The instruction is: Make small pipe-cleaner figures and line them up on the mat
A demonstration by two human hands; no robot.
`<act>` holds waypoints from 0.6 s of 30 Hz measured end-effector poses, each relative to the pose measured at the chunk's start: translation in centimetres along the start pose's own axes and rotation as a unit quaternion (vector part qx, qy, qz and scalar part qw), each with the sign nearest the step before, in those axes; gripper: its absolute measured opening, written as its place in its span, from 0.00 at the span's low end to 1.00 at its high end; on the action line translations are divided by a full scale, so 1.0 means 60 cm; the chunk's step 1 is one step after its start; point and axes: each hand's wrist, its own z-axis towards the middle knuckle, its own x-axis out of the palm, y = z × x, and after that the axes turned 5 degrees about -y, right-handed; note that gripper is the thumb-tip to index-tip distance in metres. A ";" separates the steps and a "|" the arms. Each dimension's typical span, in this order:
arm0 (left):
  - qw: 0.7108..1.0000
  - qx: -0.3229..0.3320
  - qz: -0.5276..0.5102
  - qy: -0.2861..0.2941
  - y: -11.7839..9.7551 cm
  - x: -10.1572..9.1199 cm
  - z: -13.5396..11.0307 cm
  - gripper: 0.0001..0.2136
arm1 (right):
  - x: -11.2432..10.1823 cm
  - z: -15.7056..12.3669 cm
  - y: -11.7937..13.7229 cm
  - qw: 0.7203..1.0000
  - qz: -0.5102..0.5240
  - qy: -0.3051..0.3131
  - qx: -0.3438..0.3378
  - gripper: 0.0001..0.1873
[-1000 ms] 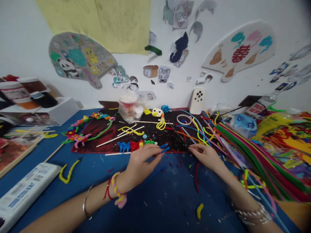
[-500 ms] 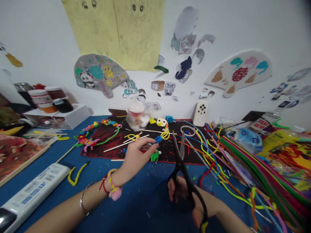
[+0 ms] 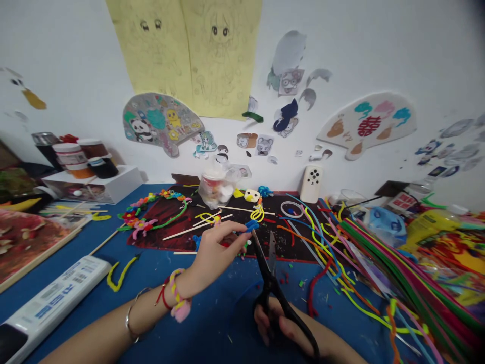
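Note:
Between the thumb and fingers of my left hand (image 3: 215,258) is a small bent piece of blue pipe cleaner (image 3: 251,226). My right hand (image 3: 278,321) grips black-handled scissors (image 3: 270,278) by the finger loops. The scissor blades stand apart and point up, and the left blade's tip lies close to the blue piece; whether they touch I cannot tell. Just beyond the fingertips lies a looped yellow pipe cleaner (image 3: 257,213) on the dark mat (image 3: 151,242). Something green is partly hidden behind my left hand.
Loose coloured pipe cleaners (image 3: 326,237) and a thick bundle (image 3: 409,273) cover the right side. A colourful flower garland (image 3: 142,217) and wooden sticks (image 3: 185,231) lie on the mat. A white box-shaped device (image 3: 56,303) lies left. A phone (image 3: 311,184) leans against the wall.
The scissors in my right hand have moved left, bringing their blades close to the blue pipe cleaner. My left hand has shifted slightly right and down, still pinching it.

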 end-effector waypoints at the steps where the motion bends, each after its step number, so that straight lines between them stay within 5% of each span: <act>1: 1.000 0.002 -0.002 -0.002 -0.001 0.000 0.000 0.06 | 0.000 0.000 -0.004 1.000 0.000 0.000 -0.002 0.31; 7: 0.999 0.032 0.004 0.005 -0.001 -0.002 0.002 0.04 | -0.001 0.000 -0.019 1.000 0.022 0.000 0.009 0.32; 18: 0.981 0.192 0.032 0.021 0.001 -0.006 0.003 0.04 | 0.008 0.006 -0.018 0.995 0.094 0.017 -0.017 0.35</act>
